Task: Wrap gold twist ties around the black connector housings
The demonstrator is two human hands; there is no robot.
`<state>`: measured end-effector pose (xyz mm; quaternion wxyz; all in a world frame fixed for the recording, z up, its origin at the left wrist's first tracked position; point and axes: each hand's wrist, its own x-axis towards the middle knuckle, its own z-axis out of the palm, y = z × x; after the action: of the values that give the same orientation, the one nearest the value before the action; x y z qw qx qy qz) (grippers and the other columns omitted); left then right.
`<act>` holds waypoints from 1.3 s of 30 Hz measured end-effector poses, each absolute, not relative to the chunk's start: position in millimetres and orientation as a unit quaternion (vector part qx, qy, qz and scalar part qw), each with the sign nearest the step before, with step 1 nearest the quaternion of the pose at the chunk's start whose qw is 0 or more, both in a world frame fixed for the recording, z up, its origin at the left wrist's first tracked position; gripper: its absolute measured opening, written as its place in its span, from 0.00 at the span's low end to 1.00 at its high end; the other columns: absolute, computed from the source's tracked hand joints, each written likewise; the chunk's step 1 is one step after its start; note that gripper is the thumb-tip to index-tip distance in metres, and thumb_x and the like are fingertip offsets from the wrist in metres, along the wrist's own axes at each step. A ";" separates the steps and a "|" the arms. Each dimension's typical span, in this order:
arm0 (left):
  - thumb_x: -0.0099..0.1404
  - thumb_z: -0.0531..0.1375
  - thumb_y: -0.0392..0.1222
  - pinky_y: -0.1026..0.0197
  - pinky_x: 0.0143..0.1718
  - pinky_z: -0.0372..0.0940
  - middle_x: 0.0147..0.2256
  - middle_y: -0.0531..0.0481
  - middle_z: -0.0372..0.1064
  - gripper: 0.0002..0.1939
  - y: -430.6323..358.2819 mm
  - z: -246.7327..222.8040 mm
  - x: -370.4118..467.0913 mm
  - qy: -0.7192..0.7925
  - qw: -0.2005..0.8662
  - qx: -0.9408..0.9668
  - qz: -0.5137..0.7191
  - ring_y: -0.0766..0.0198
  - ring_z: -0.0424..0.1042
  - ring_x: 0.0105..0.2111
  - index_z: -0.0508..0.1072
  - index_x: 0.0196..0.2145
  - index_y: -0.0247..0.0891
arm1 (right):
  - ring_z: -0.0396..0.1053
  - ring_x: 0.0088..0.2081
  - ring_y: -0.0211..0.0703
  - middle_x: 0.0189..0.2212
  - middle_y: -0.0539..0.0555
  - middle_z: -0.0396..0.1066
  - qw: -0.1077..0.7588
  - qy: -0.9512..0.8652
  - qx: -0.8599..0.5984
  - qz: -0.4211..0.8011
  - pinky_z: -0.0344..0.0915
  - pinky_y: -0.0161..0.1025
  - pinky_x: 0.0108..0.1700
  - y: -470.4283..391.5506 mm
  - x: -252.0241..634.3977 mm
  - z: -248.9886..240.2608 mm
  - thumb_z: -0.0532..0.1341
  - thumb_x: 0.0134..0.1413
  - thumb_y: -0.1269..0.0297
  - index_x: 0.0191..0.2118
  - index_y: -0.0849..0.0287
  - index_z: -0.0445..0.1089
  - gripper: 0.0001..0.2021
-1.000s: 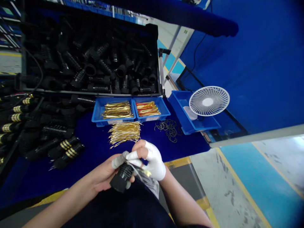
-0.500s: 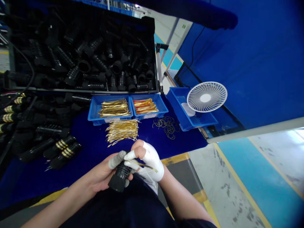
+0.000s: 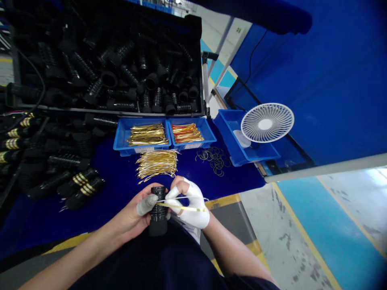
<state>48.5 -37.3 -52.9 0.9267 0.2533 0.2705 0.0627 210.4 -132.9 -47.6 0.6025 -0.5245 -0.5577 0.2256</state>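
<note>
Black ribbed tube (image 3: 158,215), glossy rings, matte end, left hand (image 3: 141,213), grip curled round it, right hand (image 3: 190,203) pinching gold strip (image 3: 195,209)

The black tube (image 3: 158,215) has glossy ridges, the gold strip (image 3: 190,208) a metallic sheen; the bins (image 3: 122,139) look smooth plastic, the cloth (image 3: 116,173) matt.

Two trays, a left tray (image 3: 123,135) and a right tray (image 3: 208,132), stand side by side on the bench (image 3: 111,171); each contains strips (image 3: 148,135). A bundle (image 3: 157,164) lies before the left tray, loose rings (image 3: 215,159) before the right. A crate (image 3: 197,25) of tubes stands behind. Loose tubes (image 3: 69,161) lie left. A bin (image 3: 232,141), right of the trays, sits partly beneath a fan (image 3: 267,123). Nearest the wearer, a held tube (image 3: 158,215) sits in the left hand (image 3: 136,219), left of the right hand (image 3: 196,216).
</note>
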 end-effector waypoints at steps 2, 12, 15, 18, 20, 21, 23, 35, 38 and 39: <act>0.54 0.73 0.50 0.61 0.35 0.73 0.39 0.45 0.78 0.24 -37.5 -50.1 51.0 0.282 0.915 0.276 0.082 0.57 0.78 0.36 0.77 0.47 0.41 | 0.64 0.29 0.39 0.28 0.48 0.63 0.622 -0.476 -0.585 0.210 0.63 0.38 0.34 -133.8 202.5 -53.6 0.62 0.60 0.63 0.30 0.56 0.63 0.09; 0.66 0.66 0.46 0.53 0.45 0.72 0.47 0.45 0.74 0.23 -28.3 -45.2 59.8 0.275 0.883 0.364 0.107 0.54 0.75 0.46 0.71 0.58 0.47 | 0.68 0.34 0.42 0.30 0.51 0.68 0.498 -0.543 -0.661 0.144 0.64 0.39 0.39 -130.1 205.1 -32.9 0.60 0.60 0.68 0.32 0.56 0.66 0.05; 0.61 0.70 0.44 0.58 0.39 0.71 0.39 0.50 0.75 0.18 -29.0 -44.8 59.3 0.276 0.882 0.354 0.146 0.59 0.75 0.38 0.75 0.49 0.46 | 0.69 0.32 0.41 0.28 0.49 0.69 0.510 -0.465 -0.696 0.200 0.65 0.39 0.39 -127.3 209.0 -36.6 0.60 0.60 0.66 0.30 0.56 0.64 0.07; 0.58 0.72 0.45 0.64 0.33 0.67 0.32 0.50 0.74 0.14 -29.8 -45.8 59.5 0.303 0.860 0.383 0.146 0.64 0.71 0.30 0.78 0.39 0.37 | 0.69 0.33 0.42 0.30 0.49 0.69 0.508 -0.454 -0.701 0.209 0.64 0.39 0.40 -124.9 205.3 -45.5 0.60 0.59 0.67 0.31 0.56 0.64 0.06; 0.58 0.71 0.47 0.65 0.30 0.63 0.28 0.51 0.72 0.14 -28.3 -46.7 59.5 0.297 0.832 0.449 0.133 0.66 0.67 0.27 0.79 0.36 0.35 | 0.69 0.34 0.42 0.30 0.49 0.70 0.510 -0.457 -0.695 0.217 0.65 0.39 0.41 -124.8 202.1 -49.1 0.60 0.60 0.68 0.32 0.57 0.65 0.05; 0.59 0.70 0.48 0.65 0.30 0.62 0.27 0.50 0.72 0.14 -27.0 -47.3 59.3 0.286 0.820 0.480 0.124 0.65 0.66 0.26 0.80 0.35 0.34 | 0.70 0.34 0.42 0.30 0.49 0.70 0.513 -0.455 -0.692 0.224 0.65 0.39 0.42 -125.3 201.4 -49.6 0.59 0.61 0.68 0.32 0.57 0.66 0.05; 0.61 0.69 0.50 0.63 0.31 0.62 0.29 0.48 0.73 0.15 -24.3 -49.3 58.5 0.269 0.812 0.508 0.106 0.63 0.68 0.28 0.80 0.35 0.34 | 0.70 0.34 0.42 0.30 0.50 0.71 0.518 -0.466 -0.680 0.226 0.65 0.39 0.40 -127.5 202.5 -49.2 0.58 0.63 0.66 0.32 0.57 0.67 0.07; 0.59 0.69 0.44 0.57 0.46 0.61 0.35 0.45 0.73 0.09 0.8 -69.7 55.0 0.278 0.607 0.728 0.157 0.54 0.69 0.39 0.78 0.25 0.39 | 0.50 0.17 0.37 0.16 0.44 0.48 0.780 -0.311 -0.509 0.187 0.54 0.39 0.23 -127.5 196.4 -59.2 0.46 0.69 0.44 0.24 0.54 0.59 0.25; 0.58 0.69 0.44 0.57 0.44 0.61 0.34 0.46 0.72 0.08 1.4 -74.6 55.4 0.283 0.582 0.746 0.159 0.54 0.68 0.37 0.78 0.27 0.40 | 0.41 0.14 0.35 0.14 0.42 0.39 0.841 -0.227 -0.429 0.240 0.50 0.38 0.20 -121.0 185.2 -51.1 0.43 0.69 0.42 0.22 0.54 0.51 0.27; 0.59 0.69 0.45 0.57 0.43 0.61 0.34 0.46 0.72 0.08 1.0 -75.7 55.7 0.285 0.576 0.749 0.160 0.54 0.68 0.37 0.77 0.26 0.40 | 0.41 0.14 0.35 0.13 0.42 0.40 0.845 -0.218 -0.414 0.258 0.50 0.38 0.20 -118.9 182.1 -50.8 0.45 0.68 0.42 0.21 0.54 0.51 0.28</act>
<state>55.7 1.0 -75.7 0.5762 0.7491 0.2849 0.1604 182.1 -118.9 -50.8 0.8454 -0.4142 -0.2175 0.2579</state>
